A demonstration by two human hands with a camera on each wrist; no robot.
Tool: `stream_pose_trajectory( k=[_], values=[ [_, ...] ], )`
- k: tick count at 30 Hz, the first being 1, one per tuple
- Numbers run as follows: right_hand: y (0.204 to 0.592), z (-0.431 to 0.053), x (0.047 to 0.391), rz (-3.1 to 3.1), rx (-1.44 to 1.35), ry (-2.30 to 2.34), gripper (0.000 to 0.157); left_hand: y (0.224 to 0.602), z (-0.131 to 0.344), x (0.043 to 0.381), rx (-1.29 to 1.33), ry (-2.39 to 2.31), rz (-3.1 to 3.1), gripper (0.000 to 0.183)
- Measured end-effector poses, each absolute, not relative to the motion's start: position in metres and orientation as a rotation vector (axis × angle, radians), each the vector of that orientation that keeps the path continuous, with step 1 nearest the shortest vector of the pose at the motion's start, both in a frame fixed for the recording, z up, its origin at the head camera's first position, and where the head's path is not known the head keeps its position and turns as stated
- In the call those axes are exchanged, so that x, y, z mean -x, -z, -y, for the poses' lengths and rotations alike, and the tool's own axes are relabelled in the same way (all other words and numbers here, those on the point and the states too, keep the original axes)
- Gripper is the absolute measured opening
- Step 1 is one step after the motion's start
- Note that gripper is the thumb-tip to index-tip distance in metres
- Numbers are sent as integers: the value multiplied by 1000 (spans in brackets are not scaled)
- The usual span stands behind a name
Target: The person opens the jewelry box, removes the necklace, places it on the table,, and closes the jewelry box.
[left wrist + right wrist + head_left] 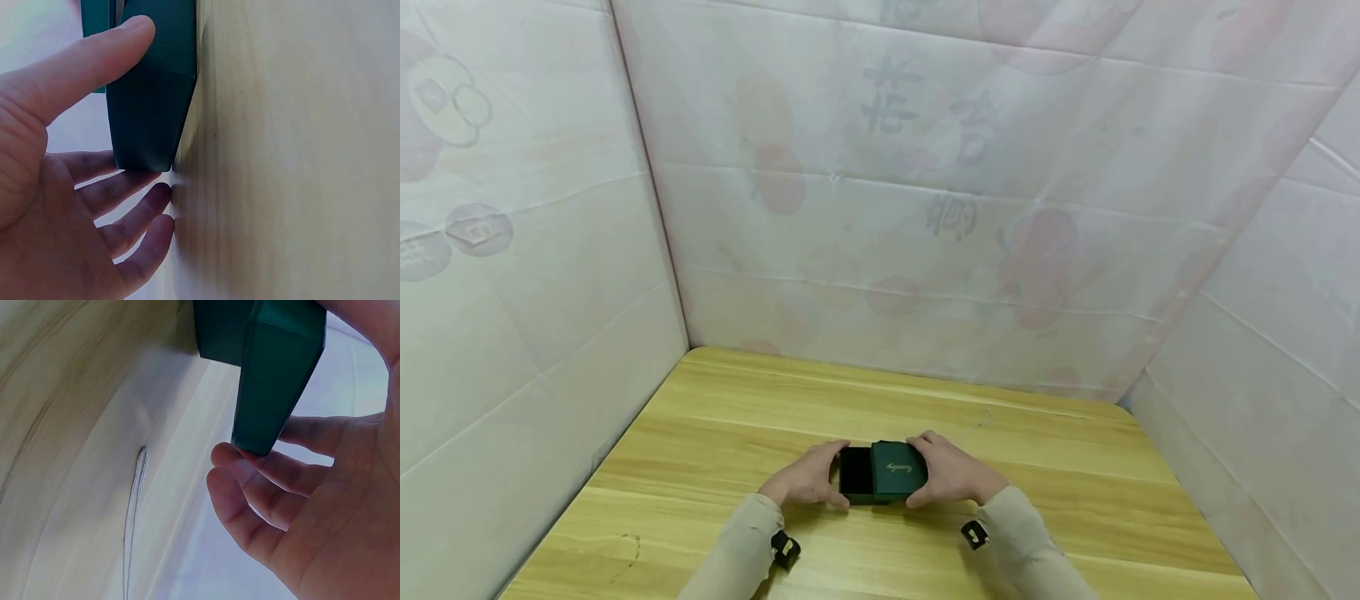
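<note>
A dark green box base (856, 475) with a black inside sits on the table, partly covered by its green lid (898, 469), which bears gold lettering and is shifted to the right. My left hand (805, 479) holds the base at its left end. In the left wrist view the thumb lies along one side of the base (150, 119) and the fingertips are at the far side. My right hand (955, 471) grips the lid from the right, thumb near and fingers far. The right wrist view shows the lid (281, 375) standing out past the base (220, 331).
The wood-grain table (760, 400) is enclosed by pale printed cloth walls (880, 250) at the back and both sides. Thin dark marks (628, 554) show on the tabletop at the front left. Each sleeved wrist carries a small black device (786, 550).
</note>
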State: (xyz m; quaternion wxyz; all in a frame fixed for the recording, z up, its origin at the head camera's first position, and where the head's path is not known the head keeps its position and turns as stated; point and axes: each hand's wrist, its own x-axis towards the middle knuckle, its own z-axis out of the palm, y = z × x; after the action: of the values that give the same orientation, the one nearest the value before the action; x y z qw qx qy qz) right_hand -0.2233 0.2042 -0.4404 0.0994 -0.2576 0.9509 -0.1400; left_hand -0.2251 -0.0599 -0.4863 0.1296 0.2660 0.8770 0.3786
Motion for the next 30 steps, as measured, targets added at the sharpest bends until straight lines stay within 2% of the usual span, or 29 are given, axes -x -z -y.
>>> stream_pose_trajectory(
  k=[30],
  values=[
    [448,-168,225,-2809,789,386,99,489,61,224,-718,-1075,-2582,101]
  ],
)
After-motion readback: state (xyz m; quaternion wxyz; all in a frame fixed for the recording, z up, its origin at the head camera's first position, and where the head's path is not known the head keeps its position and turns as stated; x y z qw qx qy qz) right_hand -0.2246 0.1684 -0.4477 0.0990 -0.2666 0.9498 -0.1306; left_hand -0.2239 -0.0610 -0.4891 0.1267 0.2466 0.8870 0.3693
